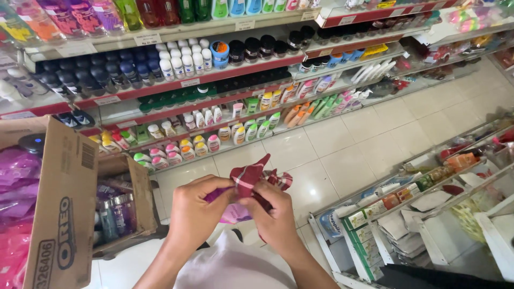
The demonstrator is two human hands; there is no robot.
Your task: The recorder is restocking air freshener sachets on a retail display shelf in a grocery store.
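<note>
Both hands are meeting over the tiled floor (369, 139), pinching a dark red checked cloth (251, 179) between them. The left hand (195, 211) is closing its fingers on the cloth's left part, the right hand (276, 214) on its right, with loose corners sticking up above the grip. Left of the grip a cardboard box (64, 214) is standing open; beyond it, shelves of bottles (182, 64) are running along the aisle.

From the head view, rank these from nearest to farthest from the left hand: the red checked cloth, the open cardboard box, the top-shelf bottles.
1. Red checked cloth: gripped in the left hand, shared with the right hand.
2. Open cardboard box: to the left, beside the person.
3. Top-shelf bottles: far ahead, up high across the aisle.
</note>
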